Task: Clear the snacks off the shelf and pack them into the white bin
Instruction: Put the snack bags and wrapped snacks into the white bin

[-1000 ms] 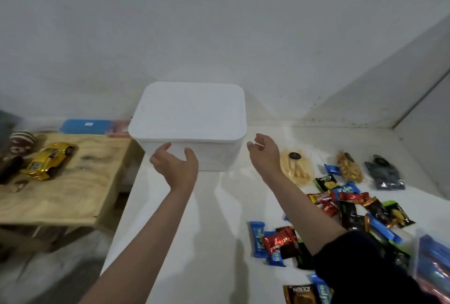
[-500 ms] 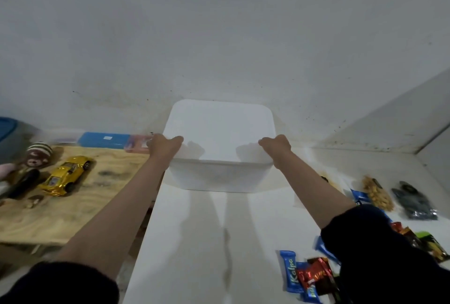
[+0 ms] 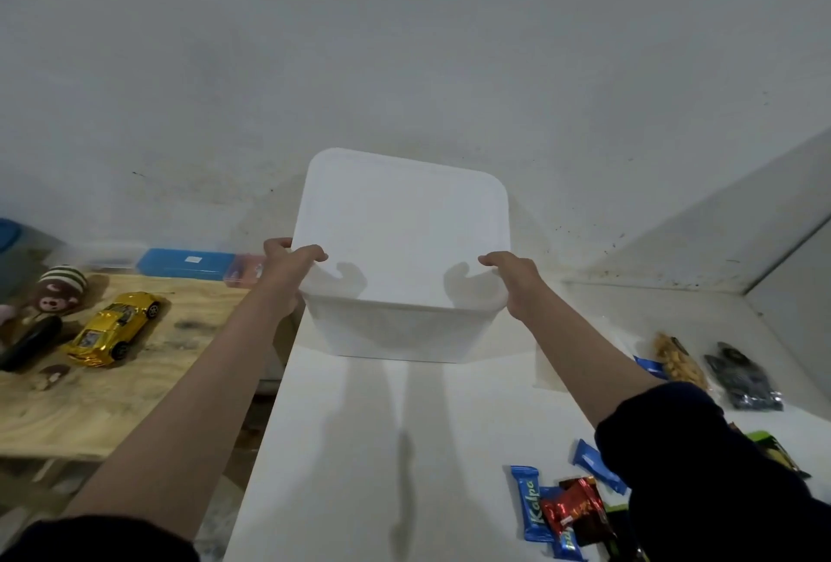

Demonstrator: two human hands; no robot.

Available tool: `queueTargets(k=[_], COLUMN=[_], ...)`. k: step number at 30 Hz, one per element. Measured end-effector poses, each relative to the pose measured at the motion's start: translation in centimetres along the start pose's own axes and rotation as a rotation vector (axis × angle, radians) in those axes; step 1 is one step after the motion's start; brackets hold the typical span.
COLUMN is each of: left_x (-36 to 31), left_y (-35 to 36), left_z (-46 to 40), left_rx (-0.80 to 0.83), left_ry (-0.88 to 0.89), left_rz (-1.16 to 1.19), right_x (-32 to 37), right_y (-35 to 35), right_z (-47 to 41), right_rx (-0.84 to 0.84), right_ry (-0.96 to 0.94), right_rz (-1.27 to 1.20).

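- Nearest, bottom right on the white shelf [image 3: 359, 449]: a heap of wrapped snacks [image 3: 571, 512]. A blue wrapper [image 3: 529, 503] reads "Kalpa"; a red foil pack lies against it, print too small to read.
- Farther right on the shelf: a clear bag of nuts [image 3: 676, 359] and a dark bag [image 3: 742, 377] just beside it; labels illegible.
- Both arms stretch forward, dark sleeves pushed up past the forearms.
- Left hand [image 3: 288, 269] grips the left rim of the white bin [image 3: 400, 246], fingers curled over the edge into the inside.
- Right hand [image 3: 512, 278] grips the right rim the same way, fingers hooked over.
- The bin stands at the back left of the shelf, near the wall, lidless.
- Versus half a second ago: the grip is unchanged, with the hands in the same places on the rims.
- Left, on a wooden table [image 3: 90, 404]: a gold toy car [image 3: 114, 327], a plush toy [image 3: 58, 291], a blue box [image 3: 184, 262] with a small unreadable label.
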State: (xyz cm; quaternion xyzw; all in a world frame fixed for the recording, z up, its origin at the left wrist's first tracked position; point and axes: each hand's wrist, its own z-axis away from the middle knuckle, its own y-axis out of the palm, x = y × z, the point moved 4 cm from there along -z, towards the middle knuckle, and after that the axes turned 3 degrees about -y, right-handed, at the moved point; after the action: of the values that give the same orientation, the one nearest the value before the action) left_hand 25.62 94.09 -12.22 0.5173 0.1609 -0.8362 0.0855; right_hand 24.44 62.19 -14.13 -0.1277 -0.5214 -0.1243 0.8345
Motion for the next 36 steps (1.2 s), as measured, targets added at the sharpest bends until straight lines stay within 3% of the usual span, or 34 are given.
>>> queueTargets(k=[7,10,17,20,24,30,36], left_x=[-0.5,-0.2,1.8,5.6,12.5,24.0,30.5], left_y=[-1.0,-1.1,-2.3,-4.6,-8.1,-11.8,-12.0], left_z=[2.0,2.8,5.5,7.6,12.3,17.8,22.3], left_rx=[0.114,0.089,0.016,-0.032,-0.226,-0.371,-0.427], left_ry=[0.025,0.039,0.110,0.117,0.046,-0.064,-0.138], left_rz=[-0.012,0.007,0.127,0.244,0.197,0.161,0.007], right_x=[1.2,2.1,1.0,-2.5,-10.0,-19.6,-26.1], right_y=[-2.0,-2.2,-2.8,-3.2,-2.7,-3.3,-5.5], right_z=[2.6,3.5,8.4,12.7,17.7,22.4,24.9], right_rx=[0.141,0.188,0.004,-0.047,-0.024,0.076,0.243], right_ry=[-0.007,-0.050,-0.238,-0.319,-0.383,-0.253,-0.079], right_rz=[-0.008,-0.037,-0.152,-0.125,-0.015,0.234,0.461])
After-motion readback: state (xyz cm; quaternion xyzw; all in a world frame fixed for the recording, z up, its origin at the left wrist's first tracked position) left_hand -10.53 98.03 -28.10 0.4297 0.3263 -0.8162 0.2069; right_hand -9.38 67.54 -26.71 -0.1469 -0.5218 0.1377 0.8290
